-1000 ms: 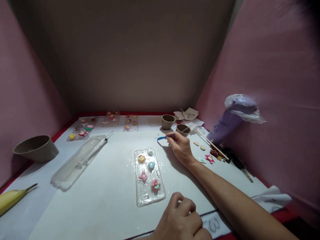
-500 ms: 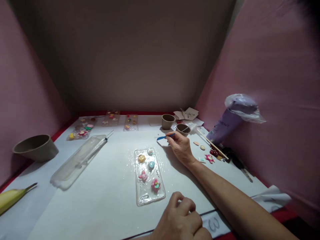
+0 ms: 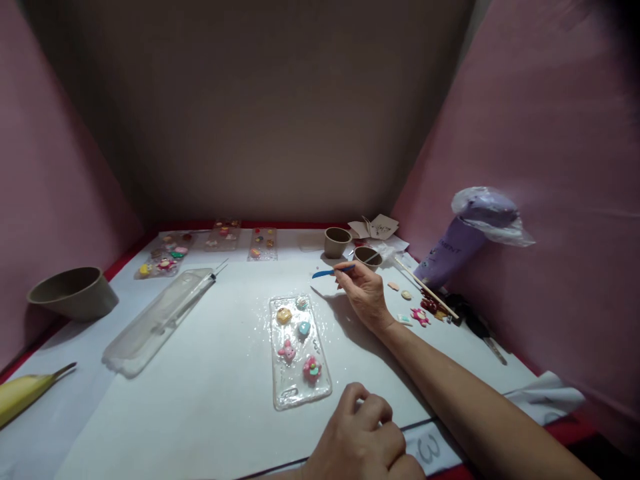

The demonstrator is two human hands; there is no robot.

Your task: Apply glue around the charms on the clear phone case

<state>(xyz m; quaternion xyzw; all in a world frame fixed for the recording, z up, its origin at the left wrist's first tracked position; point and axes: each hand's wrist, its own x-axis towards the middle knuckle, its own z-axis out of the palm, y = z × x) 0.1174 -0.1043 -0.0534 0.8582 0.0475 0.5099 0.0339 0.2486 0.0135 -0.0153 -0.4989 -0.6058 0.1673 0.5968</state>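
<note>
My right hand point(image 3: 367, 293) pinches a small blue plastic knife point(image 3: 325, 273), held level with its blade to the left, a little above the table; its shadow falls below. Nearer to me lies a clear phone case point(image 3: 295, 393), wet and glossy. On it sit a yellow charm point(image 3: 284, 315), a teal heart point(image 3: 304, 328), a pink animal charm point(image 3: 287, 351), a pink flower-like charm point(image 3: 313, 369) and a small pale swirl point(image 3: 301, 303). My left hand point(image 3: 357, 440) rests at the front edge, right of the case's near end, fingers curled; its palm side is hidden.
Brown cups point(image 3: 337, 243) stand at the back; a brown bowl point(image 3: 73, 293) and a banana point(image 3: 27, 397) are left. A syringe point(image 3: 195, 290) lies on a clear tray point(image 3: 135, 340). Decorated cases point(image 3: 263, 245) line the back. Loose charms point(image 3: 420, 317), a stick point(image 3: 425, 287) and a purple bag point(image 3: 457, 240) are right.
My right hand has shifted very slightly, lifting the blue knife a bit off the table. My left hand and the phone case stay as they were.
</note>
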